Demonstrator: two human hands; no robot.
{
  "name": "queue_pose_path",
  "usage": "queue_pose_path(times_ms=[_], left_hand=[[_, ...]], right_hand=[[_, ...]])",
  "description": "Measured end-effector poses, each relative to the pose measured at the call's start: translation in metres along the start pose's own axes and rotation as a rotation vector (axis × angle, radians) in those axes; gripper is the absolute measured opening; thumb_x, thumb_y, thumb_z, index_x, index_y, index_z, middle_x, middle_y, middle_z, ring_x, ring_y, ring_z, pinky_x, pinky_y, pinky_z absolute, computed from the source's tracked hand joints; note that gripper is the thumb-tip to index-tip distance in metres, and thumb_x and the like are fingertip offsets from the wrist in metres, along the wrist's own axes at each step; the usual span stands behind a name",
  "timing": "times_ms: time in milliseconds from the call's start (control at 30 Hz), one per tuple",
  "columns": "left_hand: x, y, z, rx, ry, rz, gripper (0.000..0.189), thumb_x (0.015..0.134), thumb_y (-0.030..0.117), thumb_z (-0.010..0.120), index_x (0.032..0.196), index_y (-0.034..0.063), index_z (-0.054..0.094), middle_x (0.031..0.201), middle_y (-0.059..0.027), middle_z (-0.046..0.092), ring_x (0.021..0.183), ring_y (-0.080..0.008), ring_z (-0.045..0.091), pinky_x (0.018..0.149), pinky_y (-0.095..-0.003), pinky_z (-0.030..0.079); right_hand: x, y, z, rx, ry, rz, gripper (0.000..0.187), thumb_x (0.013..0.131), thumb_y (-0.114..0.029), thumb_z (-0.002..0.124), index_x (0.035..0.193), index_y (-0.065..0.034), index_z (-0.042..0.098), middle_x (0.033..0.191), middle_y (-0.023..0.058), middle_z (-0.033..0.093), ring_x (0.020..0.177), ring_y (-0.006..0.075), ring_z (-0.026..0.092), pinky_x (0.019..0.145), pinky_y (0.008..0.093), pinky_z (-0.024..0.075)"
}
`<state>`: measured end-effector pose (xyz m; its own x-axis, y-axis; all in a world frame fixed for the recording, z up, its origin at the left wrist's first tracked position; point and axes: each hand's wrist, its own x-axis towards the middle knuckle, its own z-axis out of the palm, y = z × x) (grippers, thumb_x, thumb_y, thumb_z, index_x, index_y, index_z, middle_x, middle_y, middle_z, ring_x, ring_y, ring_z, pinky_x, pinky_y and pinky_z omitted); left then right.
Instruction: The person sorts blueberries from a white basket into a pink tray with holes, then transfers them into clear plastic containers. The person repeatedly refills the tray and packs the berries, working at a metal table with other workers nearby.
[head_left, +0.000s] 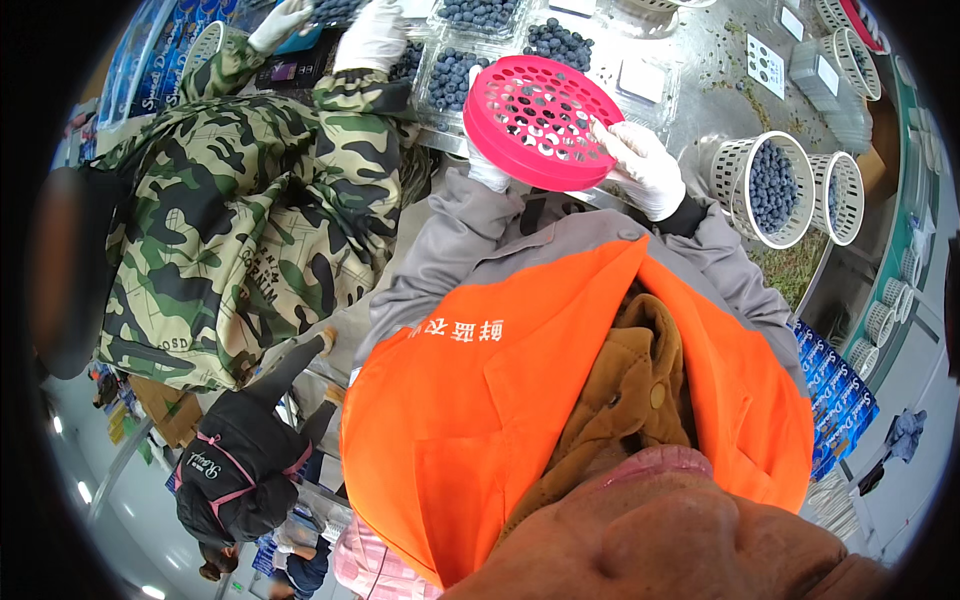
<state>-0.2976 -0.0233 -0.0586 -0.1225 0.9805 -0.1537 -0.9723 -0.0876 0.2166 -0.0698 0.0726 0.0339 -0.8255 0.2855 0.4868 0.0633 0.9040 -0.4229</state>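
Observation:
A round pink plastic sieve (541, 120) is held tilted above the near edge of the metal table. My left hand (487, 166), in a white glove, grips its left side, the fingers partly hidden behind the rim. On the sieve's right rim rests my right hand (643, 166), also white-gloved, thumb and fingers closed on it. Dark spots show through the holes; whether berries lie inside I cannot tell. Just beyond are a clear clamshell of blueberries (452, 79), a heap of blueberries (559, 43) in another clear tray, and a clear container with a white pad (640, 79).
White perforated baskets of blueberries (772, 187) stand at the right, near stacked clear containers (829, 94) and a printed card (765, 66). Close on the left a co-worker in a camouflage jacket (255, 225) works with gloved hands. Another person (240, 472) is behind.

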Motion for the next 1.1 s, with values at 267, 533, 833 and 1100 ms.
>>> queue_pose_path(times_ms=[267, 533, 833, 1100], left_hand=[[-0.007, -0.012, 0.024, -0.085, -0.029, -0.049, 0.071, 0.102, 0.062, 0.031, 0.149, 0.0103, 0.042, 0.148, -0.0167, 0.048, 0.129, -0.035, 0.054, 0.103, -0.0511, 0.052], [-0.018, -0.021, 0.05, 0.022, 0.024, -0.025, 0.07, 0.102, 0.062, 0.03, 0.145, 0.0086, 0.045, 0.14, -0.0173, 0.055, 0.12, -0.0319, 0.061, 0.097, -0.0457, 0.056], [-0.011, -0.015, 0.044, 0.022, 0.082, -0.029, 0.068, 0.102, 0.062, 0.034, 0.139, 0.0077, 0.053, 0.136, -0.0179, 0.059, 0.118, -0.0336, 0.063, 0.097, -0.0489, 0.056], [-0.018, -0.021, 0.05, 0.21, -0.008, 0.04, 0.067, 0.105, 0.056, 0.027, 0.148, 0.0078, 0.042, 0.142, -0.017, 0.053, 0.123, -0.0322, 0.059, 0.1, -0.0446, 0.055]], right_hand=[[-0.011, 0.008, 0.006, 0.041, -0.057, 0.012, 0.072, 0.07, -0.001, 0.076, 0.138, -0.0072, 0.056, 0.104, 0.009, 0.065, 0.095, 0.0295, 0.063, 0.085, 0.0375, 0.0529], [-0.012, -0.01, 0.0, -0.215, -0.146, 0.069, 0.069, 0.067, -0.01, 0.076, 0.134, -0.0226, 0.064, 0.089, 0.0021, 0.056, 0.086, 0.0236, 0.057, 0.085, 0.0372, 0.0454], [0.011, -0.024, -0.007, -0.361, -0.219, 0.096, 0.077, 0.075, -0.017, 0.071, 0.148, -0.0265, 0.05, 0.089, 0.0002, 0.052, 0.091, 0.0216, 0.055, 0.089, 0.0414, 0.0429], [0.016, -0.029, -0.002, -0.376, -0.388, 0.09, 0.076, 0.081, -0.02, 0.066, 0.153, -0.0257, 0.042, 0.104, 0.0052, 0.055, 0.104, 0.0253, 0.056, 0.103, 0.0482, 0.0394]])
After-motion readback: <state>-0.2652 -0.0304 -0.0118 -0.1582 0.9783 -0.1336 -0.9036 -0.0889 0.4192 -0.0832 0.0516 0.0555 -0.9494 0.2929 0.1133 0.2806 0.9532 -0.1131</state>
